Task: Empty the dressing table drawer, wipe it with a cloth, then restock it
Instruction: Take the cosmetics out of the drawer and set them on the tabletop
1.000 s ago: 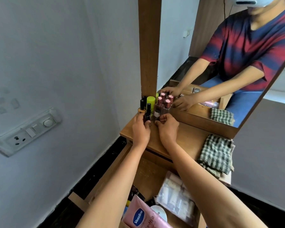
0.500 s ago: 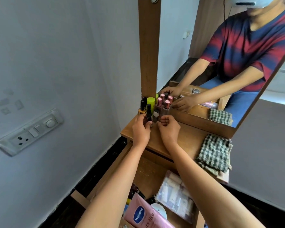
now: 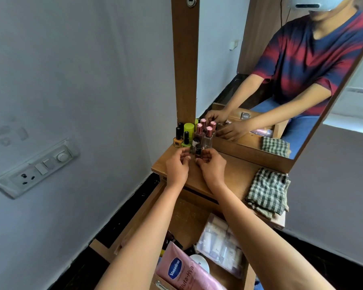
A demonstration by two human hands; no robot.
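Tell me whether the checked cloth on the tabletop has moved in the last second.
No. The checked cloth stays in front of the mirror frame, at the right end of the tabletop; only the view shifted.

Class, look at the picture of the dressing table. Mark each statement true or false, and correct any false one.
1. The checked cloth lies on the table top. True.
2. The drawer is shut. False: it stands open, with a pink tube and a clear pouch inside.
3. Small bottles stand grouped by the mirror's wooden frame. True.
4. The left hand rests on the cloth. False: it and the right hand are both at the bottles.
5. The wall socket is right of the table. False: it is on the left.
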